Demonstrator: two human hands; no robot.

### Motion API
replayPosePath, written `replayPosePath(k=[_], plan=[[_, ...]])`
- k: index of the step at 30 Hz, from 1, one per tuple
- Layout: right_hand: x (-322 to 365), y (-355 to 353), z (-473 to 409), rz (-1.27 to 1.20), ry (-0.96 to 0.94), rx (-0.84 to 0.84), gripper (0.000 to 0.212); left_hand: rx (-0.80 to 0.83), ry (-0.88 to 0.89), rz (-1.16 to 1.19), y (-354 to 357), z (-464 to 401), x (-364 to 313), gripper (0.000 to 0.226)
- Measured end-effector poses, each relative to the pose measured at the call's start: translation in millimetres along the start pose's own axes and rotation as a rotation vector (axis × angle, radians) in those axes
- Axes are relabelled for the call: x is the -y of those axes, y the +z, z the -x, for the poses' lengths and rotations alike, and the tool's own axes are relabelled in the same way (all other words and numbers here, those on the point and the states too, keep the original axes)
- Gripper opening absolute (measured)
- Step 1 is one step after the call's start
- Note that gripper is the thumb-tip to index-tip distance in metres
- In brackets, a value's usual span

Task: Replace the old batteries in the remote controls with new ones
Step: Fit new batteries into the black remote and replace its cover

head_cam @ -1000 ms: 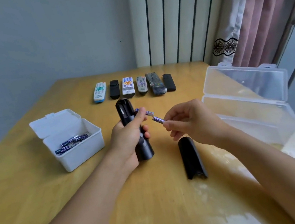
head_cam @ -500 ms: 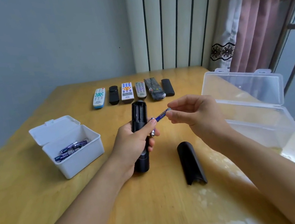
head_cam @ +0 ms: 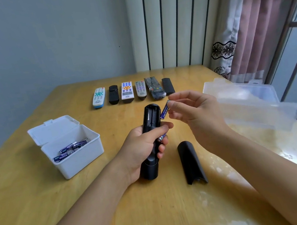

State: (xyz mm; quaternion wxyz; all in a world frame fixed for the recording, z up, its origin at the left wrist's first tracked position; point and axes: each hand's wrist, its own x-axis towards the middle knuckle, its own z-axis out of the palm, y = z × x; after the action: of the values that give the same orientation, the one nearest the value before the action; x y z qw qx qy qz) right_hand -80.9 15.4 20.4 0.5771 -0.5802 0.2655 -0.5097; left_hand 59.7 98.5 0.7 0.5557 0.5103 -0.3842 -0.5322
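Black remote gripped mid-body in left hand, compartment open; spare AAA battery pinched under same fingers. Right hand fingers clamped on second battery, at 3 o'clock of compartment. Light, rigid, smooth cell; likely slippery. Best held by ends. Cover on bench.

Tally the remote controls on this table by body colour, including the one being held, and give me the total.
White: 2, the blue-tipped one and the orange-buttoned one
Grey: 1
Black: 4, two small plain ones, a larger wrapped one, and the open one in the left hand
Total: 7
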Motion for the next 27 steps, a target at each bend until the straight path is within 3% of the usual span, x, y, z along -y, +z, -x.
replayPosePath(k=[7, 12, 19, 22, 27], plan=[[-2.4, -2.4, -1.0, -0.138, 0.259, 0.099, 0.014, -0.121, 0.092, 0.136, 1.1, -0.6, -1.8, 0.027], [-4.7, -6.0, -3.7, -0.128, 0.32, 0.202, 0.016, -0.121, 0.068, 0.156, -0.8, -1.1, -1.5, 0.029], [-4.7, -16.5, -5.9, 0.336, 0.108, 0.465, 0.031, -0.17, 0.088, 0.178, -6.4, -4.1, -1.1, 0.016], [-5.5, -13.4, -3.2, 0.378, 0.034, 0.553, 0.039, -0.185, 0.12, 0.14, -6.4, -5.7, 1.5, 0.023], [-3.3, -8.6, -3.7, 0.347, -0.064, 0.367, 0.03, -0.162, 0.125, 0.083, -5.7, -5.9, 2.3, 0.021]])
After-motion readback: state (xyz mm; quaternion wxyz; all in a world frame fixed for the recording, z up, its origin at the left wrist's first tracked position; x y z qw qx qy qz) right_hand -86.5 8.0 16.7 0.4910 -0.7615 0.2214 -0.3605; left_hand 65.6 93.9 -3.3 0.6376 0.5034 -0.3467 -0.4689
